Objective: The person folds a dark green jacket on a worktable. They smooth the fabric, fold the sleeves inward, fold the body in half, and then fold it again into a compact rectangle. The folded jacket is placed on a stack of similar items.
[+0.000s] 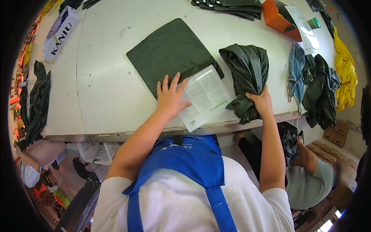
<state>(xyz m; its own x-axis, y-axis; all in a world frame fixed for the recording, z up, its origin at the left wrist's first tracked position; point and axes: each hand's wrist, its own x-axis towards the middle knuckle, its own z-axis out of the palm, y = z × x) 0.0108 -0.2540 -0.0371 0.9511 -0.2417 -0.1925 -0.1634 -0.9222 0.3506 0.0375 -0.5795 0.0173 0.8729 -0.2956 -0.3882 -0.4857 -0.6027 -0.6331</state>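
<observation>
Pressing down flat, the left hand (169,97) has its fingers spread wide and holds nothing; it lies on a clear bag (203,96) with a white printed sheet inside, and its fingertips reach onto the dark green folded cloth (170,52) that the bag partly covers. The bag sits near the front edge of the white table (104,92), and one corner pokes out a little over that edge. The right hand (260,101) is closed around the bottom of a bunched dark green garment (247,73), which lies on the table just beside the bag, to its right. Farther right on the table are a blue cloth (296,63) and a heap of dark clothes (320,91) that hangs over the edge, with a yellow garment (345,75) past them. At the far side of the table lie a stack of folded dark green cloths (232,7) and an orange box (275,17). A white box (60,33) lies far off to the left. The person wears a blue apron (185,160) over a white shirt. Below the table on the right, another person in a grey shirt (309,185) is crouching.
</observation>
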